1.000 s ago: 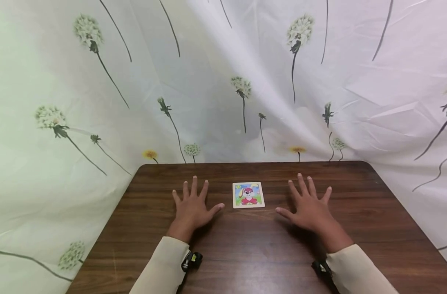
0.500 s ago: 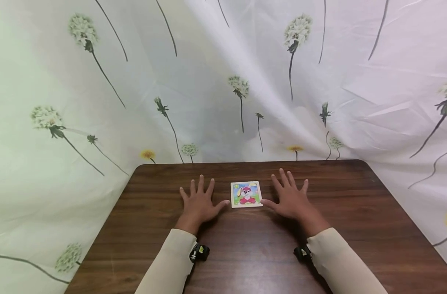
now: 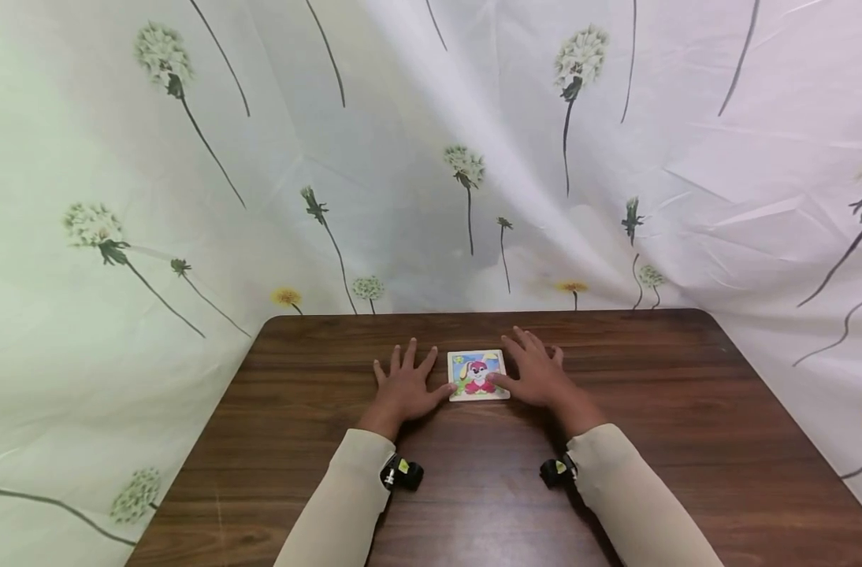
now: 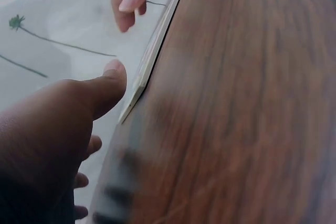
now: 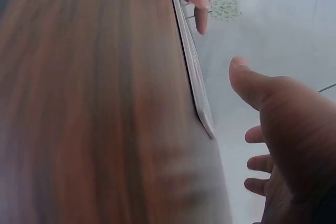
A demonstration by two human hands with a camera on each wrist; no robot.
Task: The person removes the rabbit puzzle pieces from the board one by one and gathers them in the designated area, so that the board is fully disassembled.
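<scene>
A thin square picture board [image 3: 473, 368] with a pale border and a pink, long-eared cartoon animal lies flat on the dark wooden table [image 3: 466, 488]. My left hand [image 3: 408, 391] is just left of it, fingers spread, its thumb tip overlapping the board's left edge in the head view. From the other side, my right hand [image 3: 542, 381] reaches in with its thumb over the board's right part. Neither hand is curled round anything. In the right wrist view, the thumb stands apart from the board's edge [image 5: 194, 72]; the board appears edge-on there and in the left wrist view.
A white cloth backdrop [image 3: 395, 157] printed with dandelions hangs behind and beside the table. The table's far edge runs a short way beyond the board. Each wrist carries a small black camera [image 3: 403, 473] below the sleeve's cuff.
Both hands have moved inward toward the board, the right one farther and with its fingers now less spread. The board stays in place on the table.
</scene>
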